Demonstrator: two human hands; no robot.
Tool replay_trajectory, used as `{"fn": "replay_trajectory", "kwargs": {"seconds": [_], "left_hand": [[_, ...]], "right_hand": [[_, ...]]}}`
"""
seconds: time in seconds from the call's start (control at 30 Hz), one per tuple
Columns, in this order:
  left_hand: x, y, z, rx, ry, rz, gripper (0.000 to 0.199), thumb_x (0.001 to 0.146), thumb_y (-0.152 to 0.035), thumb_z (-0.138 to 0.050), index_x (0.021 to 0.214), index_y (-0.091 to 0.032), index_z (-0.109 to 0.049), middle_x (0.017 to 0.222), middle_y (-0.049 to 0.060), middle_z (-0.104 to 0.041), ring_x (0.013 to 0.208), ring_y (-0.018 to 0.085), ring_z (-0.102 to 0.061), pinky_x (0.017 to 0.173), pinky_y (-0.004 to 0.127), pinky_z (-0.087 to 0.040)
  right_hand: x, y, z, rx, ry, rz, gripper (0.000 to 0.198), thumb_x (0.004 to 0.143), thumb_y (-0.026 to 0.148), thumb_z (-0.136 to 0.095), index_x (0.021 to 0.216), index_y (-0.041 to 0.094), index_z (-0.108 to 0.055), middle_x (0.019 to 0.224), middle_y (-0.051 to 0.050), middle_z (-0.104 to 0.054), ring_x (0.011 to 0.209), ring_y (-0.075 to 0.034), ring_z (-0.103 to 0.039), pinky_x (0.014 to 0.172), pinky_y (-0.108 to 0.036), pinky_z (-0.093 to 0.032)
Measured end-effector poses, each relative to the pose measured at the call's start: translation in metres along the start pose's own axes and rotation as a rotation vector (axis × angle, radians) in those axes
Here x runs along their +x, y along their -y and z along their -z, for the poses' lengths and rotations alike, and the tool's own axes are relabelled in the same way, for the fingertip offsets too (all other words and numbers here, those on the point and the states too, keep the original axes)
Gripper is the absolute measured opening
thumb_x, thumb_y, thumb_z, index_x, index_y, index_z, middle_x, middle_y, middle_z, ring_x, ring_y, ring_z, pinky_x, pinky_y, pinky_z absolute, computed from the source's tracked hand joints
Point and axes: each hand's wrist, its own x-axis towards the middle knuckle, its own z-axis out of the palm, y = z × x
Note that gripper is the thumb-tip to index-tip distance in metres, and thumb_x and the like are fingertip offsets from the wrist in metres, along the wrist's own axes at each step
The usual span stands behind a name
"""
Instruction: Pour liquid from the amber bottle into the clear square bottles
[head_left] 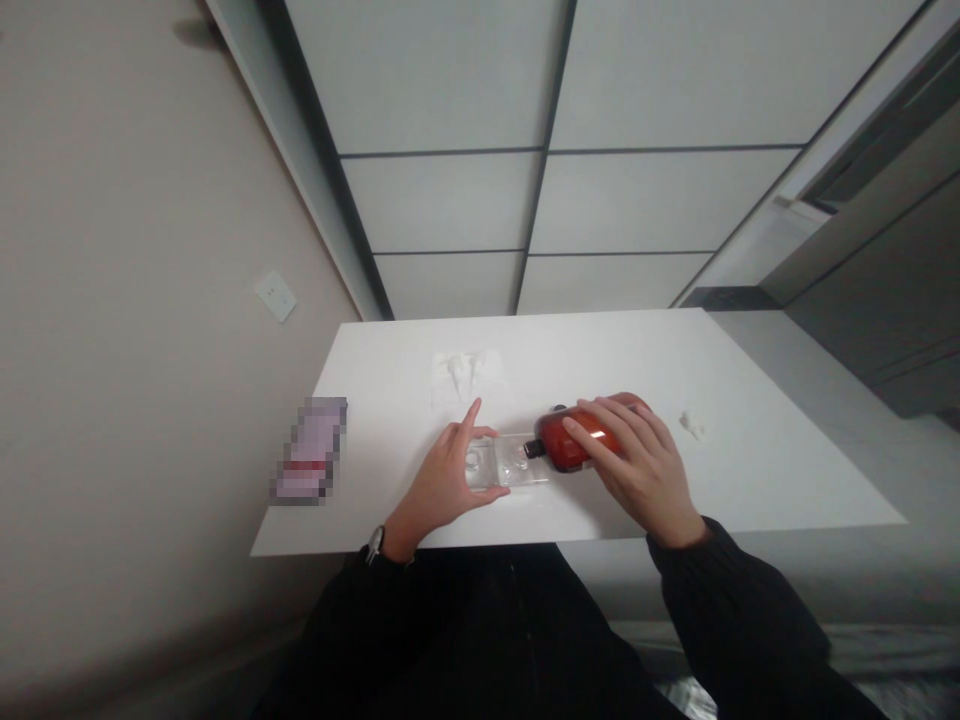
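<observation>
My right hand (645, 475) is wrapped over a reddish-amber bottle (556, 442), tipped on its side. Its black neck points left, over a clear plastic tray (531, 472) with round shapes in it. Around the left end of that tray, my left hand (442, 478) has its thumb along the near edge and a finger at the far edge; the index finger sticks out away from it. The bottle's right part is partly hidden under my right hand. Whether anything flows from the neck cannot be made out.
Everything sits on a white table (390, 370). Crumpled white tissue (465, 375) lies on a clear sheet behind my left hand, and a small white scrap (691, 425) lies to the right. A pixelated pinkish item (311, 445) is at the left edge. White panels stand behind.
</observation>
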Motion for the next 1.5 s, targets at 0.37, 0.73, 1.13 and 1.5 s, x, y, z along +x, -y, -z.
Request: {"fn": "replay_trajectory", "kwargs": {"seconds": [0.37, 0.73, 1.13, 1.5], "left_hand": [[-0.0002, -0.0025, 0.0012, 0.001, 0.015, 0.007, 0.134, 0.077, -0.027, -0.094, 0.169, -0.037, 0.003, 0.137, 0.008, -0.067, 0.126, 0.033, -0.06, 0.115, 0.058, -0.046], [0.0006, -0.0027, 0.0019, 0.013, 0.027, 0.001, 0.136, 0.076, -0.027, -0.094, 0.169, -0.036, 0.004, 0.137, 0.007, -0.068, 0.124, 0.032, -0.061, 0.115, 0.056, -0.046], [-0.0004, -0.0019, 0.0013, 0.021, 0.023, 0.001, 0.135, 0.076, -0.027, -0.094, 0.169, -0.037, 0.003, 0.137, 0.008, -0.067, 0.125, 0.034, -0.06, 0.114, 0.058, -0.046], [-0.0019, 0.0011, 0.001, 0.007, 0.025, 0.024, 0.134, 0.076, -0.028, -0.094, 0.169, -0.035, 0.002, 0.137, 0.008, -0.068, 0.126, 0.034, -0.062, 0.115, 0.059, -0.046]], "right_hand": [[0.0003, -0.0008, 0.0006, -0.001, 0.001, -0.004, 0.073, 0.093, -0.004, -0.058, 0.157, 0.03, -0.049, 0.146, -0.011, -0.068, 0.133, -0.028, -0.064, 0.114, -0.048, -0.047], [0.0029, -0.0015, 0.0025, 0.008, -0.017, -0.016, 0.081, 0.093, -0.004, -0.058, 0.162, 0.032, -0.041, 0.145, -0.011, -0.069, 0.131, -0.029, -0.065, 0.113, -0.049, -0.048], [0.0016, -0.004, 0.0036, 0.0, -0.015, -0.018, 0.084, 0.092, -0.006, -0.058, 0.164, 0.032, -0.039, 0.145, -0.011, -0.069, 0.132, -0.029, -0.065, 0.111, -0.049, -0.049], [0.003, -0.0029, 0.005, -0.02, -0.011, 0.001, 0.072, 0.092, -0.007, -0.059, 0.154, 0.029, -0.052, 0.145, -0.011, -0.069, 0.133, -0.028, -0.065, 0.111, -0.047, -0.049]]}}
